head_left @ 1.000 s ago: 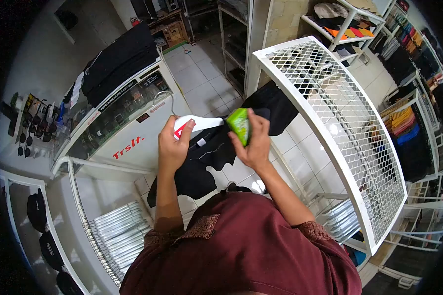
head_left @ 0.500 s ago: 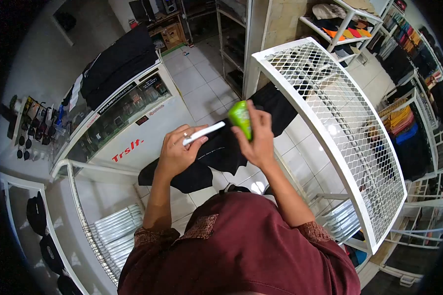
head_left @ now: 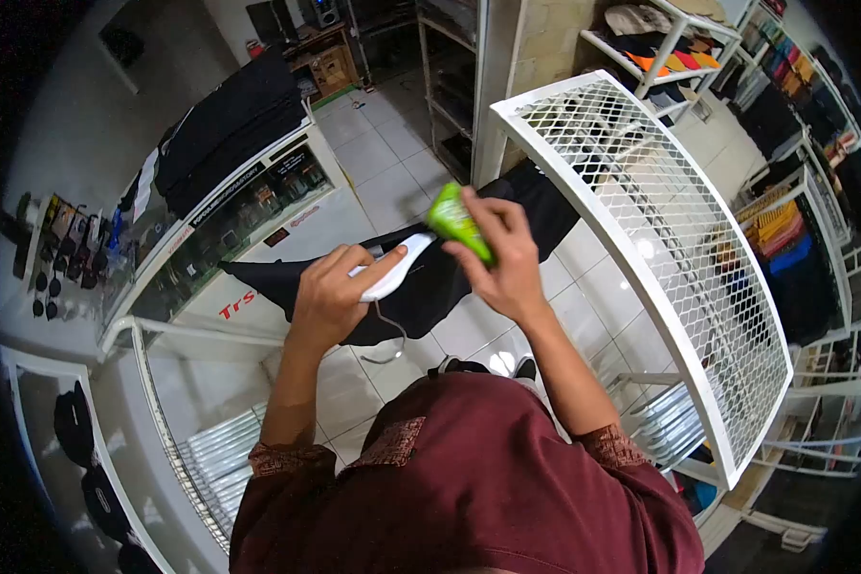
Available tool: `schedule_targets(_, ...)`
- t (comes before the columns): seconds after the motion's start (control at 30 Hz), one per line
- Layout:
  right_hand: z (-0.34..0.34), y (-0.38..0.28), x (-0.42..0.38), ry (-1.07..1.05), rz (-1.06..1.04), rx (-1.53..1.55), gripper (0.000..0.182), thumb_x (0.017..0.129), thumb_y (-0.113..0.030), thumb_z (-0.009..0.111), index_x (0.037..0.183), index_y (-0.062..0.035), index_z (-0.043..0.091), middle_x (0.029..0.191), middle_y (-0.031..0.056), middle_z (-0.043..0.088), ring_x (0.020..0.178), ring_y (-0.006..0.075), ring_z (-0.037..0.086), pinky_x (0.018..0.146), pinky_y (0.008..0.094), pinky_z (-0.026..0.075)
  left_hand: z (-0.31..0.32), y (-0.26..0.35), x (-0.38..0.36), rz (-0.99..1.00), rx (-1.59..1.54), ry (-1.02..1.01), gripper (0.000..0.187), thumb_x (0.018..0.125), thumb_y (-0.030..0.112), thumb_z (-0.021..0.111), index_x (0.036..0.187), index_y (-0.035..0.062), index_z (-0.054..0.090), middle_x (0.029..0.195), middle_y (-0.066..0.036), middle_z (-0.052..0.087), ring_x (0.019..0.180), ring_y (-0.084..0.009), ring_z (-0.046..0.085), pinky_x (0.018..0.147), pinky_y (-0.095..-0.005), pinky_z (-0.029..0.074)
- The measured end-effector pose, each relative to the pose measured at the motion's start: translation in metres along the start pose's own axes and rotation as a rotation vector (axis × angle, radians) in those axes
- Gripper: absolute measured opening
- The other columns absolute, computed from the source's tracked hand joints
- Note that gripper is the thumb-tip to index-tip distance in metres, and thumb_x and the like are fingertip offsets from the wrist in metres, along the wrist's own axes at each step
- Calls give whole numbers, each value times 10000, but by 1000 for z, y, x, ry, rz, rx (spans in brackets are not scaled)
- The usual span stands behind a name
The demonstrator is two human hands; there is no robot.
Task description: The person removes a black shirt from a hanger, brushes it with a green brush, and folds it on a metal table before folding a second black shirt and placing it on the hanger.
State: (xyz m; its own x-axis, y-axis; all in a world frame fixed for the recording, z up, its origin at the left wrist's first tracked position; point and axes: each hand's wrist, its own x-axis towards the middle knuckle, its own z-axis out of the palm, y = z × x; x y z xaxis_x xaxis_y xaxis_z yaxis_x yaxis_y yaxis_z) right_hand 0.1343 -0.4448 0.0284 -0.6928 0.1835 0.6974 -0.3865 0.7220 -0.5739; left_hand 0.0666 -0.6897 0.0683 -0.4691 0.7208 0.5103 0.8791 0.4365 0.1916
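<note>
My left hand (head_left: 340, 287) is closed on a white plastic hanger (head_left: 397, 273); its thin metal hook hangs down below the fingers. My right hand (head_left: 507, 253) grips a bright green object (head_left: 461, 225), glossy like a small plastic bottle or packet, with print too blurred to read. The green thing is just to the right of the hanger's upper end. Beneath both hands stretches a black garment (head_left: 440, 297), reaching left in front of the counter and right toward the mesh rack. How the garment is held up is partly hidden.
To the right stands a white rack with a wire mesh top (head_left: 660, 239). At left is a glass display counter (head_left: 277, 215) carrying a pile of black clothes (head_left: 230, 124). A white rail with hangers (head_left: 225, 445) is at lower left. Sunglasses (head_left: 62, 258) hang farther left.
The hanger has turned in my left hand, so its hook now shows below. The green object has tilted and moved slightly left. The black garment has spread left and upward over the counter's front.
</note>
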Motion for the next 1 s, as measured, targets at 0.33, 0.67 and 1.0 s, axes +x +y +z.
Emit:
schedule_targets(0.33,-13,58,-14,180,327,-195,569,910,-258,760,1423,-78,594,1135,215,609,1006,361,655,879,437,543,1,-11,-16,118,160,-33,567,766,39,704,1314,186,711,811,-4,542,747,-182,563,642,-338,472)
schedule_targets(0.67,-14,95,-39,72,519,-369,547,934,-304,727,1411,-84,575,1189,229,587,1005,395,655,875,459,548,2,-15,-21,142,155,-66,563,733,97,723,1284,208,737,856,-22,597,762,-199,587,672,-343,489)
schedule_targets(1.0,-12,12,-26,-92,193,-77,592,891,-283,772,1417,-95,575,1198,200,589,1062,401,638,920,451,528,8,-8,-11,170,98,-95,569,735,62,724,1289,192,733,834,-39,586,770,-217,594,677,-359,501)
